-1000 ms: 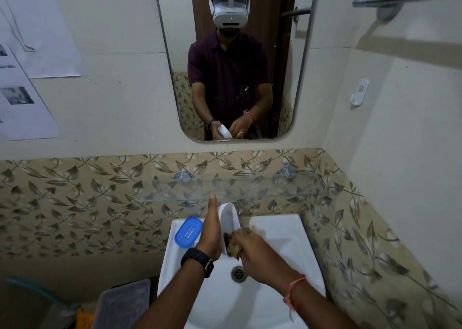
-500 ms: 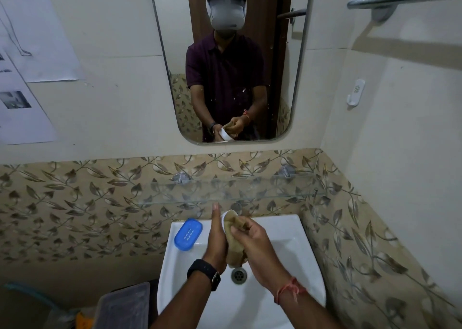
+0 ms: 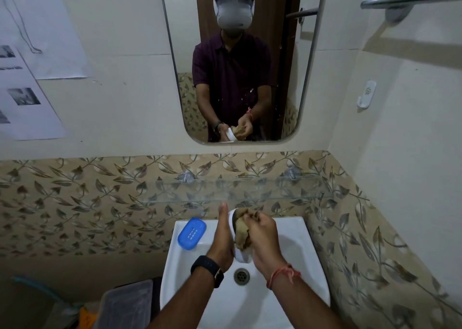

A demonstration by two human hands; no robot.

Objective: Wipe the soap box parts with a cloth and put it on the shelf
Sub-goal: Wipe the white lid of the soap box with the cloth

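Above the white sink (image 3: pixel 295 266), the left hand (image 3: pixel 222 243) is holding the white soap box base (image 3: pixel 241 255) on edge, its grip wrapped round the back. The right hand (image 3: pixel 262 238) is bunching a brown cloth (image 3: pixel 241 231) in a closed grip, pressing it into the base's hollow. The blue lid (image 3: pixel 192 233) is lying on the sink's left rim, below the glass shelf (image 3: pixel 250 191).

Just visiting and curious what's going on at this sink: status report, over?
Left hand holds white soap box half over sink. Right hand presses brown cloth into it. Blue lid lies on sink rim; nothing between hands and glass shelf.
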